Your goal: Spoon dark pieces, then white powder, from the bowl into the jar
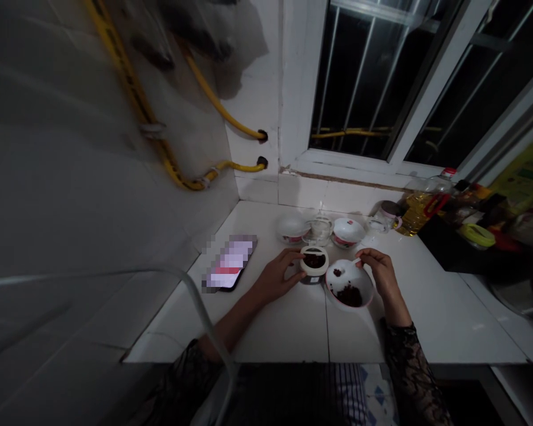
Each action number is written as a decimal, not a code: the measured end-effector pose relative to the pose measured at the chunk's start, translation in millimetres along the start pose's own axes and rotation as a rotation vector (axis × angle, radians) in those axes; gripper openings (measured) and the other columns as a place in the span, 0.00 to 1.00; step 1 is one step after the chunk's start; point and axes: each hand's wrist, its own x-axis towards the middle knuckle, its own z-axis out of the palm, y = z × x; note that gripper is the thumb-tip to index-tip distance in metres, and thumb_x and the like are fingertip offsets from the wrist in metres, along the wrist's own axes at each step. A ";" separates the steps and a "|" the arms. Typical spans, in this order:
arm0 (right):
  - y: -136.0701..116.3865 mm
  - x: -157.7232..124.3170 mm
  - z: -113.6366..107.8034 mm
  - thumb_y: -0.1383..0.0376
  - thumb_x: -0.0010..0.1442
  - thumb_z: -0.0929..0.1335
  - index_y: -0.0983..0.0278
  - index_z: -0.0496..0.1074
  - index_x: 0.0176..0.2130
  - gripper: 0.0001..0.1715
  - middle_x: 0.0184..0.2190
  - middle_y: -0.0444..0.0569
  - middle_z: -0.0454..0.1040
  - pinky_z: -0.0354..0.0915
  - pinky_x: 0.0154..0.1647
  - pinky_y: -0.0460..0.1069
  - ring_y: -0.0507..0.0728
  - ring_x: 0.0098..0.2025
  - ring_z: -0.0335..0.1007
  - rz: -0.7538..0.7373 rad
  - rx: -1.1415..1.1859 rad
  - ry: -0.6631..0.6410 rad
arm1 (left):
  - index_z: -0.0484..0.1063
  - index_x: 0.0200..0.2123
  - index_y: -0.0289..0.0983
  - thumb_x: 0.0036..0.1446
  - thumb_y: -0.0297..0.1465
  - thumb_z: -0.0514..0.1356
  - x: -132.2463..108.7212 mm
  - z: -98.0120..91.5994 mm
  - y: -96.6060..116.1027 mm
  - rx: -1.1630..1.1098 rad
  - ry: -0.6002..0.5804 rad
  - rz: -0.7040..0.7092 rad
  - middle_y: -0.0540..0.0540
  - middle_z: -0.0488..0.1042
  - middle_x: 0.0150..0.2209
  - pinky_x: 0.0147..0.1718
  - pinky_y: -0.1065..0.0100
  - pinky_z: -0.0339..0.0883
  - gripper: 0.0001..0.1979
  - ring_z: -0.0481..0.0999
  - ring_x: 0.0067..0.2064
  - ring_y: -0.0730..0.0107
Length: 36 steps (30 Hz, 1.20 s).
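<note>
Home kitchen: white tiled tabletop (293,331), cooking-oil bottle (420,207) at right, yellow gas hoses (137,100) upper left, barred window (373,77).

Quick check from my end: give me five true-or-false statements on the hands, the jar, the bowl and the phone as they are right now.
1. The left hand grips the small jar. True.
2. The right hand holds a white spoon over the bowl. True.
3. The bowl is empty. False: dark red-brown paste lies in it.
4. The phone lies to the right of the bowl. False: it lies to the left, near the wall.
5. The oil bottle stands by the window. True.
</note>
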 end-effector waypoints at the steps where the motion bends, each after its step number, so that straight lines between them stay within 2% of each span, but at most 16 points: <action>1: -0.6 0.1 3.3 0.60 0.45 0.69 0.62 0.74 0.25 0.08 0.17 0.42 0.70 0.61 0.32 0.49 0.54 0.24 0.65 -0.027 0.013 0.023 | 0.66 0.52 0.41 0.61 0.34 0.60 0.0 -0.1 0.2 -0.002 -0.002 0.000 0.38 0.70 0.54 0.45 0.59 0.76 0.16 0.74 0.54 0.59; 5: -5.4 -4.0 21.0 0.57 0.54 0.67 0.62 0.75 0.31 0.12 0.22 0.44 0.73 0.63 0.34 0.50 0.55 0.28 0.68 -0.213 -0.077 0.107 | 0.65 0.52 0.41 0.61 0.34 0.60 0.3 -1.0 1.4 0.002 -0.003 -0.007 0.39 0.70 0.54 0.45 0.58 0.75 0.16 0.74 0.54 0.59; 8: -11.3 -11.8 32.4 0.60 0.62 0.64 0.61 0.74 0.35 0.11 0.29 0.47 0.77 0.65 0.39 0.53 0.57 0.35 0.71 -0.533 -0.305 0.118 | 0.65 0.52 0.42 0.61 0.34 0.60 0.6 -1.7 2.1 0.000 -0.011 -0.013 0.40 0.70 0.54 0.44 0.59 0.76 0.16 0.74 0.53 0.60; 11: -16.2 -19.0 36.2 0.68 0.63 0.62 0.60 0.74 0.37 0.11 0.31 0.47 0.77 0.63 0.46 0.56 0.57 0.36 0.71 -0.919 -0.536 0.020 | 0.66 0.52 0.41 0.61 0.34 0.60 0.8 -1.8 2.1 -0.006 -0.015 -0.016 0.39 0.70 0.54 0.44 0.60 0.76 0.16 0.74 0.53 0.60; 12: -17.1 -20.5 35.5 0.71 0.63 0.61 0.60 0.73 0.38 0.12 0.31 0.47 0.77 0.63 0.47 0.56 0.57 0.35 0.71 -1.008 -0.587 -0.003 | 0.66 0.52 0.41 0.61 0.34 0.60 0.7 -1.7 2.0 -0.007 -0.013 -0.016 0.39 0.70 0.54 0.44 0.60 0.76 0.16 0.74 0.53 0.60; 14: -17.1 -21.8 31.0 0.73 0.62 0.61 0.60 0.72 0.39 0.14 0.31 0.46 0.77 0.62 0.49 0.58 0.56 0.34 0.71 -1.096 -0.643 0.020 | 0.66 0.52 0.41 0.61 0.34 0.60 0.6 -1.5 1.7 -0.006 -0.009 -0.016 0.39 0.70 0.54 0.45 0.60 0.76 0.16 0.74 0.53 0.60; 17: -13.3 -18.5 17.6 0.72 0.62 0.62 0.60 0.72 0.39 0.12 0.30 0.46 0.77 0.62 0.49 0.58 0.56 0.32 0.71 -1.067 -0.640 0.137 | 0.66 0.52 0.41 0.61 0.34 0.61 0.5 -1.1 1.1 -0.004 -0.009 -0.013 0.39 0.70 0.54 0.45 0.60 0.76 0.17 0.74 0.54 0.60; 19: -9.3 -13.9 5.4 0.72 0.63 0.62 0.60 0.72 0.37 0.11 0.27 0.45 0.76 0.63 0.48 0.58 0.57 0.31 0.70 -0.998 -0.650 0.139 | 0.66 0.52 0.41 0.61 0.34 0.61 0.6 -0.8 0.9 -0.004 -0.007 -0.012 0.39 0.70 0.53 0.45 0.60 0.76 0.17 0.74 0.54 0.60; 22: -4.3 -7.4 -12.6 0.71 0.62 0.62 0.60 0.73 0.35 0.11 0.25 0.46 0.76 0.63 0.43 0.56 0.58 0.32 0.70 -0.853 -0.754 -0.020 | 0.66 0.52 0.41 0.61 0.35 0.60 0.4 -0.8 0.9 -0.010 0.003 -0.010 0.40 0.70 0.53 0.44 0.60 0.77 0.16 0.74 0.53 0.60; 25: -3.8 -6.4 -21.5 0.71 0.59 0.62 0.60 0.74 0.34 0.12 0.26 0.48 0.76 0.63 0.43 0.55 0.59 0.33 0.70 -0.710 -0.854 -0.137 | 0.66 0.52 0.41 0.61 0.35 0.60 -0.2 -1.0 1.3 -0.013 -0.004 -0.017 0.40 0.70 0.54 0.45 0.59 0.76 0.16 0.74 0.54 0.59; 31: -5.0 -13.2 -9.6 0.72 0.56 0.61 0.61 0.74 0.31 0.13 0.25 0.47 0.75 0.63 0.41 0.53 0.58 0.34 0.70 -0.562 -0.793 -0.313 | 0.66 0.52 0.42 0.61 0.35 0.60 -0.6 -1.6 1.6 -0.019 -0.006 -0.031 0.40 0.70 0.54 0.44 0.60 0.76 0.16 0.74 0.54 0.59; 36: 1.1 -8.9 -11.4 0.70 0.58 0.62 0.61 0.74 0.32 0.12 0.26 0.47 0.76 0.63 0.42 0.54 0.59 0.35 0.70 -0.637 -0.729 -0.167 | 0.66 0.52 0.42 0.61 0.34 0.60 0.4 -2.1 3.6 -0.017 -0.016 -0.036 0.39 0.69 0.54 0.45 0.59 0.76 0.16 0.74 0.54 0.59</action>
